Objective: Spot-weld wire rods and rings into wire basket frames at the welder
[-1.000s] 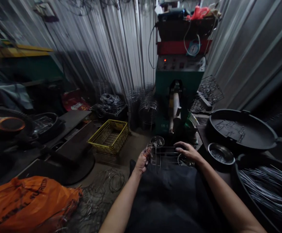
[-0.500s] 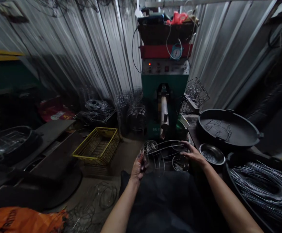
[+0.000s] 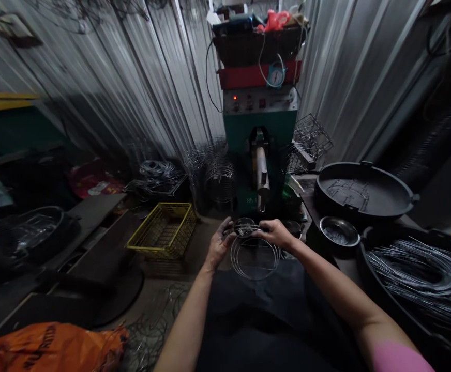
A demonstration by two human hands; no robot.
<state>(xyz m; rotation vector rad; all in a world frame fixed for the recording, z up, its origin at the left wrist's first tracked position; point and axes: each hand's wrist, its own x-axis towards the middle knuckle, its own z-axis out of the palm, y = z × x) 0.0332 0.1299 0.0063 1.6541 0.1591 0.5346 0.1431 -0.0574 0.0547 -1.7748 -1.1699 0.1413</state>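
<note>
Between my hands, in front of the machine, is a round frame of thin metal wire [image 3: 244, 275], its rings hanging over my dark apron. My right hand [image 3: 277, 234] pinches the wires at the upper right of the frame, thumb and fingers together. At the upper left, my left hand [image 3: 220, 244] has its fingers curled and its thumb close to the frame's edge; its exact contact with the wire is hard to make out. Just beyond the hands stands the green machine [image 3: 231, 132], with a metal arm [image 3: 262, 168] pointing down towards them.
A yellow wire basket [image 3: 161, 243] stands to the left. On the right are a wide black pan [image 3: 380, 204], a small metal bowl [image 3: 339, 232] with small pieces, and a tub of bundled wire [image 3: 423, 274]. An orange sack [image 3: 50, 346] lies at lower left.
My right hand has moved left, closer to my left hand. The wire frame has turned so its rings now hang down facing me. The view has shifted slightly.
</note>
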